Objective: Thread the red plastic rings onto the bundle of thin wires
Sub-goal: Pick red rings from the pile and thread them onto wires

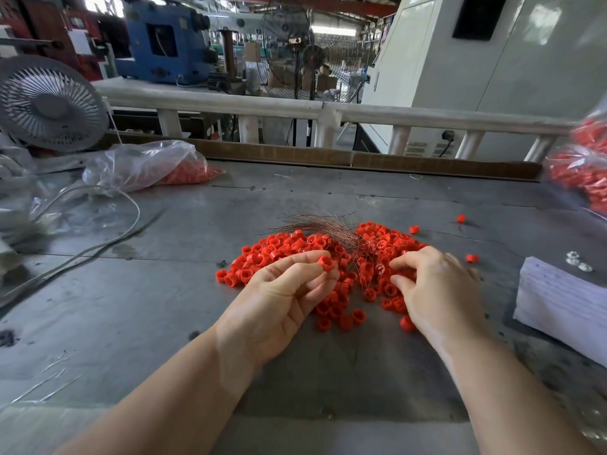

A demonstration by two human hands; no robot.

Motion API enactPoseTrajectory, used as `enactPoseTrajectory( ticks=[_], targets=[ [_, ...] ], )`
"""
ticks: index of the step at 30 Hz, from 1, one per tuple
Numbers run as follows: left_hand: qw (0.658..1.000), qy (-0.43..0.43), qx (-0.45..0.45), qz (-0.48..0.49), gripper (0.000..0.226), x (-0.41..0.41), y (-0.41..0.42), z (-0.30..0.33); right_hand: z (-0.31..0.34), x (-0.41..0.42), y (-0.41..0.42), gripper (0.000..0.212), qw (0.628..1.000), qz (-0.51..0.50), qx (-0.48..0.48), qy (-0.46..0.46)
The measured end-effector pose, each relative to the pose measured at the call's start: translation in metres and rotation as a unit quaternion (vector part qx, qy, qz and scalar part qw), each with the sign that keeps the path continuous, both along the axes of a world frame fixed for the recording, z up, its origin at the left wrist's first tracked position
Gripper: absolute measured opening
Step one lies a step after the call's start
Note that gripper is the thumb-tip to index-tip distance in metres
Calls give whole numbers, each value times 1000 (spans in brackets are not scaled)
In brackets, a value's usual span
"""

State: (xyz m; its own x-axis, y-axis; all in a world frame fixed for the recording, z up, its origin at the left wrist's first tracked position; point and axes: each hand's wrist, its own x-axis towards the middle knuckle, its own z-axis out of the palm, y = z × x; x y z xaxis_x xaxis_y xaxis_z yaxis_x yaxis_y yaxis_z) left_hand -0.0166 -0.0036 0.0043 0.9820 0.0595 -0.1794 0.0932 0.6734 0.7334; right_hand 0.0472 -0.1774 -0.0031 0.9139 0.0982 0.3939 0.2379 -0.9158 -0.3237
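A heap of small red plastic rings [282,246] lies in the middle of the grey metal table [131,307]. A bundle of thin copper-coloured wires [328,228] lies across the heap's far side, its strands fanning to the left. My left hand [279,297] pinches one red ring [325,261] between thumb and fingertips just above the heap. My right hand [433,290] rests palm down on the right part of the heap, fingers curled among the rings; whether it holds a ring or a wire is hidden.
A clear bag of red rings [154,169] lies at the back left beside a grey desk fan [49,103]. Another bag of rings [581,172] sits at the right edge. A white stack of paper [565,303] lies at right. A cable [108,231] curves over the table's left.
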Motion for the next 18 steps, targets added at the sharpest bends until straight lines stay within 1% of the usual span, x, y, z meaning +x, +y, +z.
enactPoseTrajectory(
  ticks=[3,8,12,14,18],
  targets=[
    [999,-8,-31,-12,16,-1,2,3,1,-1,0,11,1000,4,-16,3],
    [998,-21,-47,-34,19,-3,3,5,-1,1,0,10,998,14,-61,-2],
    [997,-28,-56,-46,17,-3,3,5,-1,2,0,6,999,14,-50,-9],
    [996,-36,-60,-52,18,-3,3,6,-1,1,-1,5,998,10,-66,-1],
    [994,-57,-58,-73,18,-5,3,7,-2,1,-1,7,997,13,-72,-9]
  ],
)
